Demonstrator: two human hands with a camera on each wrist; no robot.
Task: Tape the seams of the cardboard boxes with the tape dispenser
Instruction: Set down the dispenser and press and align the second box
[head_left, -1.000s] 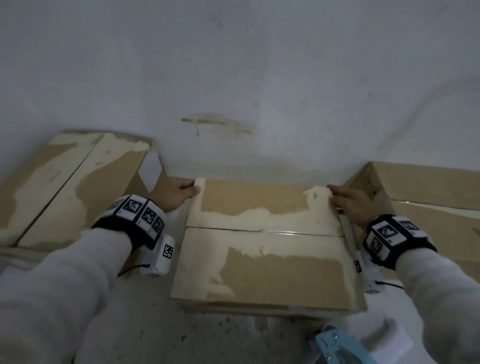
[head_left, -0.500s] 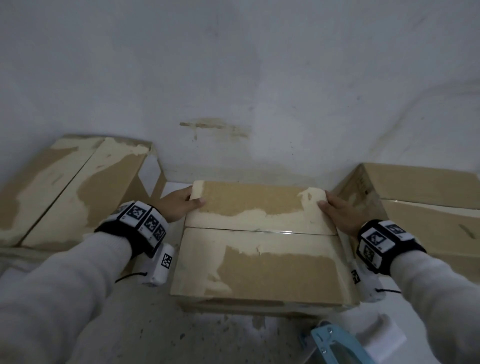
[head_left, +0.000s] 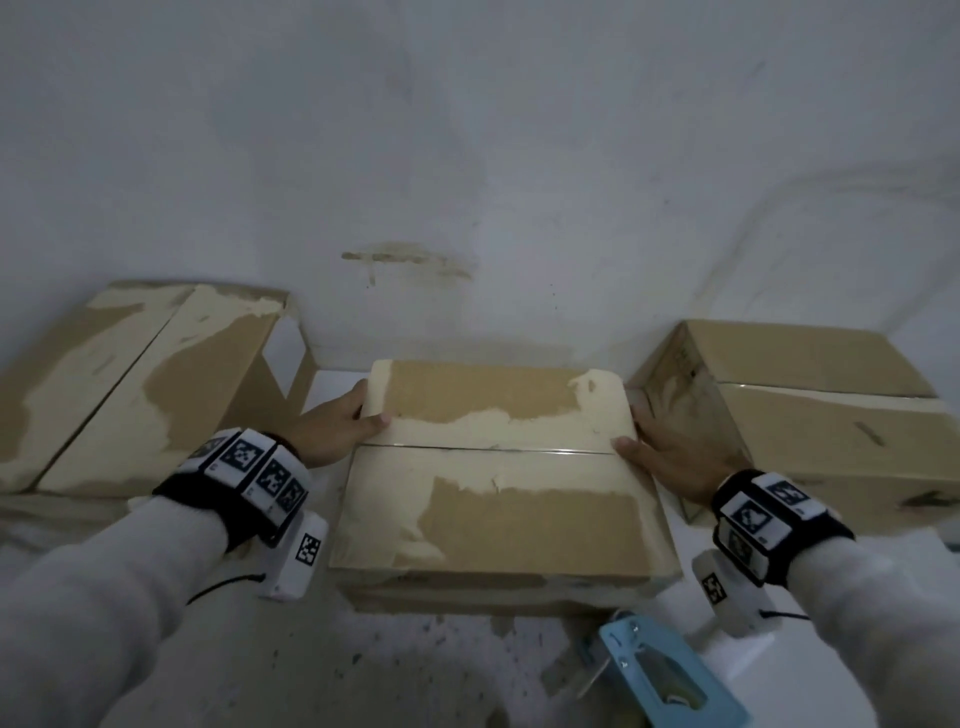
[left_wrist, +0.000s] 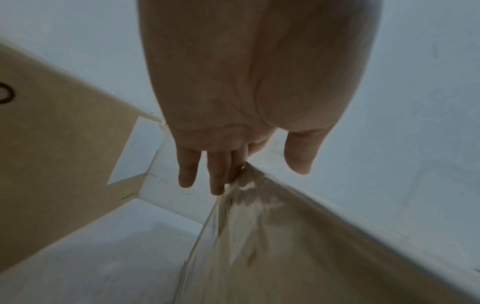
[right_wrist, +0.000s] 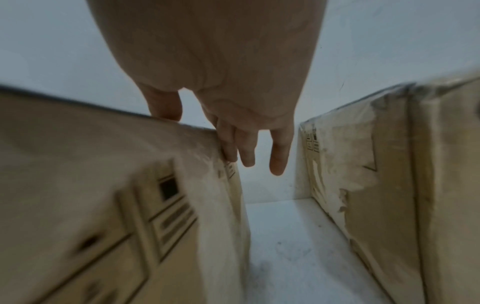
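The middle cardboard box (head_left: 498, 509) lies flat in front of me, with a shiny taped seam (head_left: 488, 449) running left to right across its top. My left hand (head_left: 332, 426) presses its left side, thumb lying on the top and fingers (left_wrist: 215, 174) straight down the wall. My right hand (head_left: 670, 457) presses the right side the same way, its fingers (right_wrist: 246, 150) straight along the box wall (right_wrist: 103, 185). A light blue tape dispenser (head_left: 660, 675) lies on the floor near the box's front right corner; neither hand holds it.
A second cardboard box (head_left: 130, 384) sits to the left and a third (head_left: 810, 415) to the right, both close to the white wall (head_left: 467, 156). Narrow gaps of floor (right_wrist: 280, 246) separate the boxes. The floor in front is speckled with dirt.
Both hands have slid from the box's far corners back along its sides to about the seam line. The box has stayed between them.
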